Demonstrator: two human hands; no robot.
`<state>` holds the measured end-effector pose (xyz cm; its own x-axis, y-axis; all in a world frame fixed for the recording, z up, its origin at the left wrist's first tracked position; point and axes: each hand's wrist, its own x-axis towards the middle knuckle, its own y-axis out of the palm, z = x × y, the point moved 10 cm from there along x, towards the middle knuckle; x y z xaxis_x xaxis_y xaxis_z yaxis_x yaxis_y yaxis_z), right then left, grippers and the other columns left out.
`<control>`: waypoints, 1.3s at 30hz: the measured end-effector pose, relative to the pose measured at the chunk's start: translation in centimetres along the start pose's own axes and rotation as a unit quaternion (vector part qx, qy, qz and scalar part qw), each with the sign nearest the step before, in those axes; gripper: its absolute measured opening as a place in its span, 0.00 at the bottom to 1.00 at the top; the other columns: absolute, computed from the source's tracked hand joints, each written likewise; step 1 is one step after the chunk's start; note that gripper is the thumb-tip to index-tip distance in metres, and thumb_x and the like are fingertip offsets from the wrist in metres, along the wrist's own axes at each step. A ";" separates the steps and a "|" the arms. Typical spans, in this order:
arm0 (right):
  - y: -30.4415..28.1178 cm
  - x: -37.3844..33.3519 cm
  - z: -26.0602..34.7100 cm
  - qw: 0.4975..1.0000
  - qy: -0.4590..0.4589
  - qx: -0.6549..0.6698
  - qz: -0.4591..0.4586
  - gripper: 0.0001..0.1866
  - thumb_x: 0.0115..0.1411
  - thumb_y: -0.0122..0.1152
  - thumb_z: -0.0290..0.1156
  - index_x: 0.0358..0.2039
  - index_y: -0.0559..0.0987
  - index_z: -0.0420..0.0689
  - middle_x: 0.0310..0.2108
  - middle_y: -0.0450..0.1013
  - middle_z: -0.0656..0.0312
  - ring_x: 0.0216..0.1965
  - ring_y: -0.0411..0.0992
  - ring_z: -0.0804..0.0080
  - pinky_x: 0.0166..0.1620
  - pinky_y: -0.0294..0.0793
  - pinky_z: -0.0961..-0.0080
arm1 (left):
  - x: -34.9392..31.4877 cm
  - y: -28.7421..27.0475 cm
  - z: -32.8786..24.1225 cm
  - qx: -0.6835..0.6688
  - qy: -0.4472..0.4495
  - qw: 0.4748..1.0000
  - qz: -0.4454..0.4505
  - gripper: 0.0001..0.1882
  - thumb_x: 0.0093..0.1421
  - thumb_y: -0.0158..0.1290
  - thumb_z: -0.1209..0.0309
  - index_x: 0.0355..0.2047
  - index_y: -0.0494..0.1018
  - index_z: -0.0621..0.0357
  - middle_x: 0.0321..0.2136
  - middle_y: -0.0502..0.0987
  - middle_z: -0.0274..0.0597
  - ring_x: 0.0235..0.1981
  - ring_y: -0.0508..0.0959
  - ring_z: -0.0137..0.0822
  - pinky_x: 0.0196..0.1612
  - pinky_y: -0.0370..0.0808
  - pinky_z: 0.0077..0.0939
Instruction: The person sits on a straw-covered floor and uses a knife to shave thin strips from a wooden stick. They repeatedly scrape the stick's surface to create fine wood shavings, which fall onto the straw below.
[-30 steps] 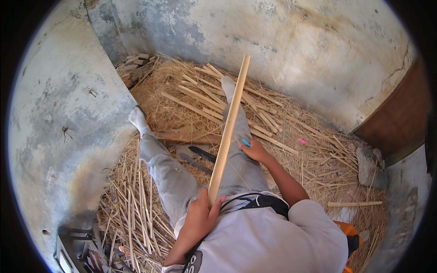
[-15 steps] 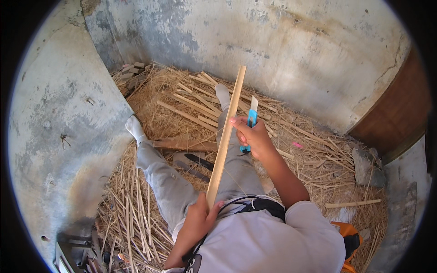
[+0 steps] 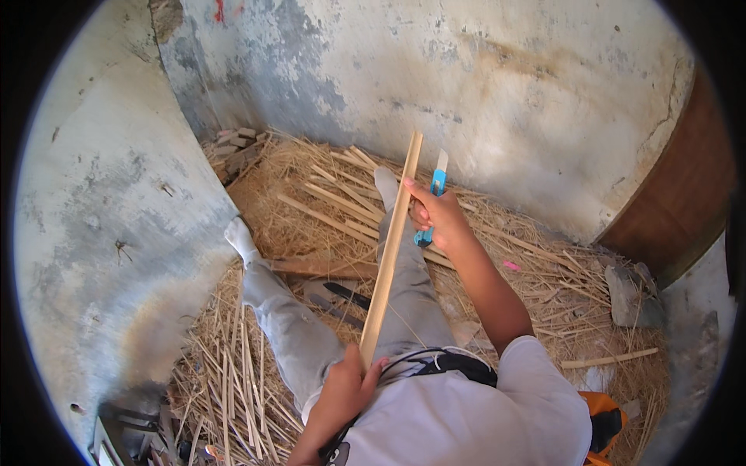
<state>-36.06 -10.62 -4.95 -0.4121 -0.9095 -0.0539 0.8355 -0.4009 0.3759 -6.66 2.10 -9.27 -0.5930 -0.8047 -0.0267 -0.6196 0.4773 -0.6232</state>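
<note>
A long pale strip, probably split bamboo, slants up and away from my lap. My left hand is closed around its near end, close to my waist. My right hand grips a blue utility knife whose blade is out and points up and away from me. The thumb of that hand touches the strip's edge near its far end. The knife stands just right of the strip, its blade apart from it. Part of the knife's handle is hidden by my fingers.
Between my outstretched legs lie a dark-bladed knife and a wooden plank. Several split strips are beyond them, with more piled at left. A stone block and an orange object are at right. Weathered walls curve around.
My right hand, with the utility knife, has moved farther up along the strip toward its far end. My left hand still holds the near end. The whole view has shifted slightly.
</note>
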 end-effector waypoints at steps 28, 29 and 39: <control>3.6 -3.7 -1.1 0.971 -0.015 -0.219 0.091 0.20 0.55 0.77 0.43 0.28 0.73 0.46 0.14 0.62 0.72 0.13 0.57 0.86 0.17 0.54 0.83 | -0.3 -0.3 1.0 -0.011 -0.035 0.999 -0.005 0.25 0.66 0.58 0.56 0.38 0.63 0.69 0.22 0.75 0.69 0.28 0.77 0.69 0.30 0.72 0.51; 3.6 -3.5 -1.2 0.976 0.003 -0.192 0.104 0.19 0.57 0.75 0.43 0.28 0.73 0.46 0.14 0.62 0.72 0.13 0.57 0.86 0.17 0.53 0.83 | -0.3 -0.4 0.9 -0.012 -0.033 0.999 -0.007 0.25 0.66 0.58 0.56 0.38 0.63 0.69 0.22 0.75 0.69 0.28 0.77 0.69 0.30 0.72 0.51; 3.4 -2.5 -1.2 0.984 0.017 -0.150 0.100 0.18 0.68 0.62 0.44 0.26 0.72 0.46 0.11 0.60 0.71 0.11 0.54 0.84 0.15 0.52 0.79 | -0.2 -0.4 0.7 -0.010 -0.026 1.000 -0.011 0.25 0.65 0.58 0.57 0.38 0.63 0.69 0.22 0.74 0.68 0.27 0.77 0.69 0.30 0.72 0.51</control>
<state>-31.82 -9.84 -4.63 -0.2213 -0.9744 -0.0396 0.9701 -0.2241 0.0931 -5.91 1.85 -9.56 -0.5515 -0.8325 -0.0539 -0.6428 0.4652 -0.6086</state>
